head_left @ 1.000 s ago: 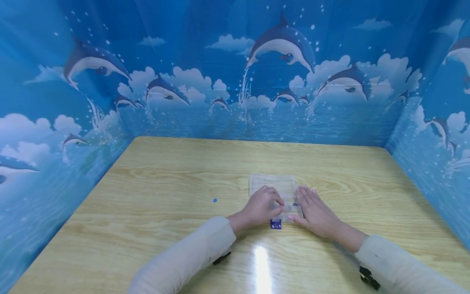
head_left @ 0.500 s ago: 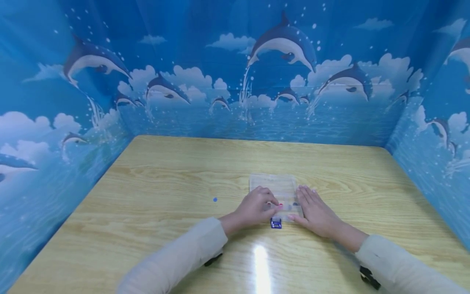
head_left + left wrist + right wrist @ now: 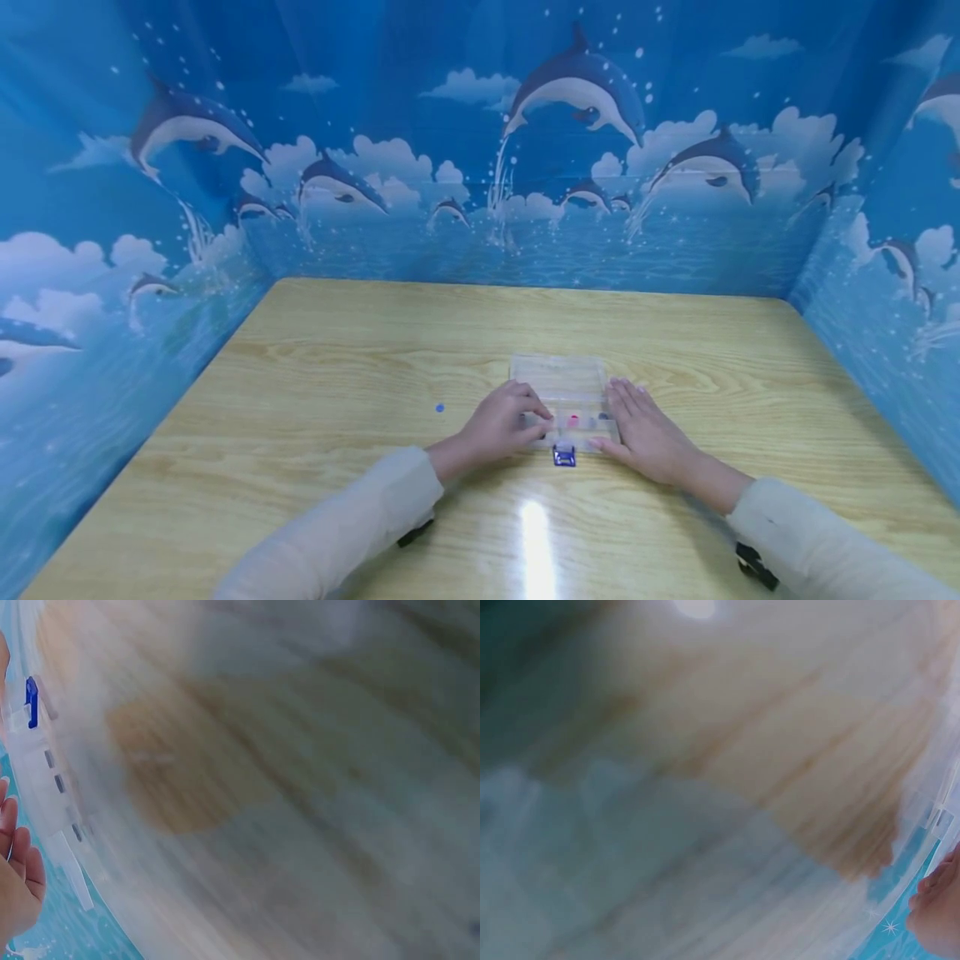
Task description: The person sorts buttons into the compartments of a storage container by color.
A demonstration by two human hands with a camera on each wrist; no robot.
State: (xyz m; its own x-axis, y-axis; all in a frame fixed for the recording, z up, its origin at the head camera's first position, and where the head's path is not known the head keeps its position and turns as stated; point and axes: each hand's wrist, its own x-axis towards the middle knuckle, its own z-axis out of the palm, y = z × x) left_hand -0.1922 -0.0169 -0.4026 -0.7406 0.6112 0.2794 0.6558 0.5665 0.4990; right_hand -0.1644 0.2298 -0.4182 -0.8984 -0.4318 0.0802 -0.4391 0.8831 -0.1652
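A clear plastic box (image 3: 555, 379) with a blue clasp (image 3: 564, 456) at its front lies on the table, its transparent lid folded back. Inside, a small red piece (image 3: 573, 420) and a dark round piece (image 3: 603, 416) show. My left hand (image 3: 498, 422) is over the box's left part, fingers bent, thumb and fingertips close together. I cannot tell whether a small piece sits between them. Along the box's right side rests my right hand (image 3: 652, 437), palm down with straight fingers and the thumb at the front edge. In the left wrist view the clasp (image 3: 31, 702) appears beside several dark pieces.
On the wood-grain table (image 3: 360, 350), a small blue disc (image 3: 440, 408) lies to the left of the box. A blue curtain (image 3: 450, 225) printed with dolphins stands behind the table and at both sides. Both wrist views are mostly blurred tabletop.
My left hand has shifted left across the box, uncovering the red piece and more of the box's middle. The right hand has kept its place.
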